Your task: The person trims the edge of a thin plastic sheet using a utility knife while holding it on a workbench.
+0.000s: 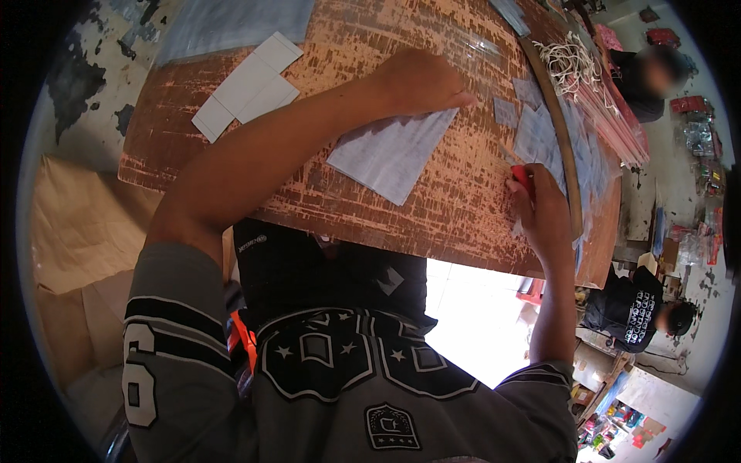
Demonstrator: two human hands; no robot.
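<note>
My left hand (pixel 421 83) is closed and rests at the far edge of a grey-blue sheet (pixel 397 162) on the worn wooden table (pixel 448 224). Its curled fingers are turned away, so what they hold, if anything, is hidden. Over on the right, my right hand (pixel 544 208) grips a small red-handled cutter (pixel 522 179), its thin tip pointing away from me over the tabletop. That hand is apart from the sheet, close to a long curved wooden strip (pixel 570 147). My left forearm crosses above the sheet's left side.
White cut cards (pixel 258 86) lie beyond my left forearm. A large blue-grey sheet (pixel 231 27) covers the far left. Offcuts (pixel 540 135) gather along the strip. Behind it are pink sticks with white strings (pixel 598 100). Two people (pixel 637 309) are at the right.
</note>
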